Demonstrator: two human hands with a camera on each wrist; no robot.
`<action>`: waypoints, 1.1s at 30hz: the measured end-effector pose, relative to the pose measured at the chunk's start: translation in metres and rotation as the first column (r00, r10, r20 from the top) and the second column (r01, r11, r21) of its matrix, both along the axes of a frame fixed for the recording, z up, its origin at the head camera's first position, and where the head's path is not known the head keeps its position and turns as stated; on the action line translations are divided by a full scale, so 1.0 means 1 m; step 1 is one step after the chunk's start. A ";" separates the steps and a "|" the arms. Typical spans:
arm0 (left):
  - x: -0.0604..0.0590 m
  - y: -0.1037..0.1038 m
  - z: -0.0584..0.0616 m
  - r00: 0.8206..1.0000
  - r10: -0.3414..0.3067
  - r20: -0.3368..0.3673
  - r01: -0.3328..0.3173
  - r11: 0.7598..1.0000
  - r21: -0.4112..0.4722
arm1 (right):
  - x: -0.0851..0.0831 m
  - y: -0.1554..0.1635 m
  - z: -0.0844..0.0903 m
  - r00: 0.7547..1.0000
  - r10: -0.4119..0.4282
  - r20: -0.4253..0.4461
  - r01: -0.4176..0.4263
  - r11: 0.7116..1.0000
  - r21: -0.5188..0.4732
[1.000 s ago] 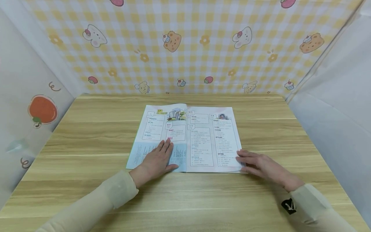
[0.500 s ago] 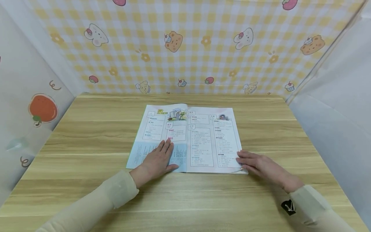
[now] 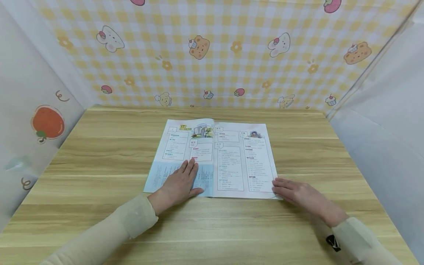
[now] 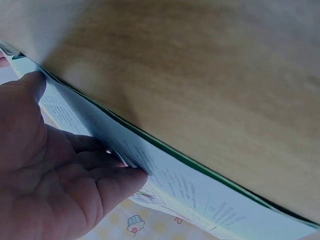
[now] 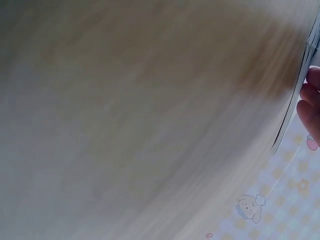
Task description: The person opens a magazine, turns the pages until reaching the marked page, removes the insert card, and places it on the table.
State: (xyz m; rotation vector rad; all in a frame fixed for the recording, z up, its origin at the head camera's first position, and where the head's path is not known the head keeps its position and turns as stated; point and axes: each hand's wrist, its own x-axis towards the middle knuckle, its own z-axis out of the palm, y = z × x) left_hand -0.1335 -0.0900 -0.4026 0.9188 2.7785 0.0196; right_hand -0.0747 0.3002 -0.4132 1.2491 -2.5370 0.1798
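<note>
An open magazine [image 3: 228, 162] lies on the wooden table, its two pages carrying printed lists and small cartoon pictures. My left hand [image 3: 177, 186] rests on the lower part of the left page, fingers extended and thumb out to the side near the fold. In the left wrist view, the palm of the left hand [image 4: 55, 165] shows, with fingertips against the paper. My right hand [image 3: 304, 197] touches the lower right corner of the right page, fingers fairly straight; its thumb is hidden in the head view. The right wrist view catches only a few fingertips [image 5: 310, 105] by the magazine's edge.
The wooden table [image 3: 99, 158] extends around the magazine on all sides. A yellow checked cloth [image 3: 212, 62] with cartoon prints hangs behind it. Pale sheets close in the left side [image 3: 20, 92] and the right side [image 3: 387, 129].
My right hand has slid slightly down toward the near corner of the right page, and its thumb has gone out of sight. The left hand and the magazine stay in place.
</note>
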 end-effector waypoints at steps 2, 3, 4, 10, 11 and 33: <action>0.000 0.000 0.000 1.000 0.000 0.000 0.000 1.000 -0.002 | 0.000 0.000 0.000 1.000 0.000 -0.002 0.000 1.000 0.008; 0.000 0.000 0.000 1.000 0.002 0.001 -0.002 1.000 -0.004 | 0.000 0.000 -0.001 1.000 -0.003 -0.004 0.003 1.000 0.010; 0.000 0.000 0.000 1.000 0.001 0.001 -0.001 1.000 -0.001 | 0.000 0.000 -0.001 1.000 -0.003 -0.002 0.003 1.000 0.010; 0.001 0.000 0.000 1.000 0.006 0.002 -0.006 1.000 -0.004 | -0.001 0.000 -0.003 0.999 -0.025 0.033 0.025 1.000 -0.006; 0.001 0.000 0.000 1.000 0.007 0.003 -0.007 1.000 -0.005 | -0.001 0.000 -0.003 0.999 -0.028 0.039 0.029 1.000 -0.009; 0.001 0.001 0.001 1.000 -0.003 -0.012 0.002 1.000 -0.016 | -0.002 -0.003 0.001 0.993 -0.075 0.089 0.085 0.990 -0.111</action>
